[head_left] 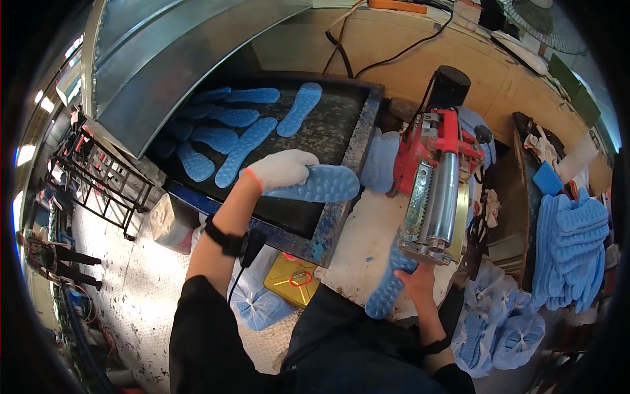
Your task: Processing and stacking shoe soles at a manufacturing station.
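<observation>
The fingers of the left hand are covered by a white glove, and part of the blue sole beneath it is hidden by the palm. The upper end of the second blue sole is concealed under the red roller machine, and its edge is overlapped by the right hand. The farthest soles on the dark tray are shaded by the metal hood. The stack of soles at the right is blurred, so it cannot be counted
</observation>
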`<state>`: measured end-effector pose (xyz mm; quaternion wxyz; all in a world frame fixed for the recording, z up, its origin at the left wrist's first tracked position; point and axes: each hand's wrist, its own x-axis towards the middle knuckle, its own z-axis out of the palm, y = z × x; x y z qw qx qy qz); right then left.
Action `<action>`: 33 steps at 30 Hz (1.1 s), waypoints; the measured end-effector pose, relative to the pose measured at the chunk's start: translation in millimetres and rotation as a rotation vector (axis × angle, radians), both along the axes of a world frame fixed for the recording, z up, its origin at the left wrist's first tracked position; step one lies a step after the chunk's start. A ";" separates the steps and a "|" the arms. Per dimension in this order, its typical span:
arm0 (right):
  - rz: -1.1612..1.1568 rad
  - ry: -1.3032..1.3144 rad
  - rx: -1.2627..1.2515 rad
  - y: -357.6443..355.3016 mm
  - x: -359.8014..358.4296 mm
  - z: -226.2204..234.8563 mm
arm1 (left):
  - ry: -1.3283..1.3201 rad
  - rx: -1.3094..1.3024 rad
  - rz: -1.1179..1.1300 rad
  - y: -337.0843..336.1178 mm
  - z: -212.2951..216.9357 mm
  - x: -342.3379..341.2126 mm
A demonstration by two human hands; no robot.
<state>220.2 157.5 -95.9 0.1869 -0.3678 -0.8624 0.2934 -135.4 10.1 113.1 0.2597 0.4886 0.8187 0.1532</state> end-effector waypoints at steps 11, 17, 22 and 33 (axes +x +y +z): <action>-0.147 0.404 -1.224 23.2 36.7 1.1 | 0.497 0.200 -0.125 49.5 -61.0 -21.6; -0.116 0.667 -1.947 4.5 53.4 18.8 | 0.268 0.619 0.169 -11.2 -19.4 100.2; 0.074 0.514 -2.288 -39.0 17.6 17.3 | 0.353 0.384 -0.216 -66.7 -24.1 214.6; 0.675 0.719 -2.121 -46.9 -54.8 28.9 | 0.743 0.267 -0.420 -75.0 -0.2 82.3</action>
